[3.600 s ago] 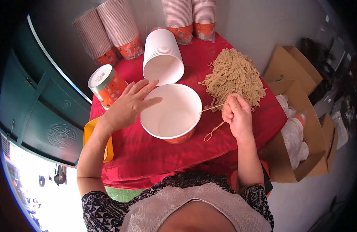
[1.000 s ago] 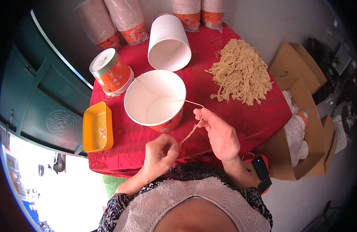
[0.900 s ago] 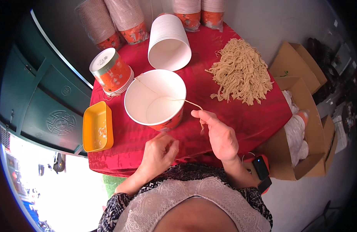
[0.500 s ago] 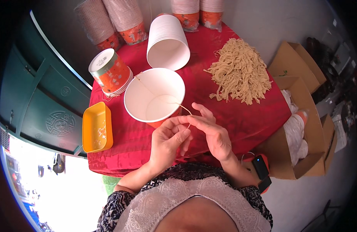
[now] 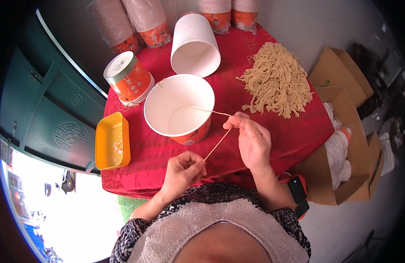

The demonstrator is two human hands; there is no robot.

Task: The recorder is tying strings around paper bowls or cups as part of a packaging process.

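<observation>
- A table under a red cloth (image 5: 272, 144) stands beneath and ahead of the hands; the cloth hangs over its near edge
- A grey wall (image 5: 299, 22) rises beyond the table
- Dark green panelled doors (image 5: 49, 114) stand to the left
- Bright daylight floods the ground (image 5: 75, 210) at lower left
- Open brown cardboard boxes (image 5: 338, 87) sit on grey floor to the right

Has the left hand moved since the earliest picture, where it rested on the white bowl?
Yes. The left hand has left the bowl and come back toward the body, near the table's front edge, pinching the string.
</observation>
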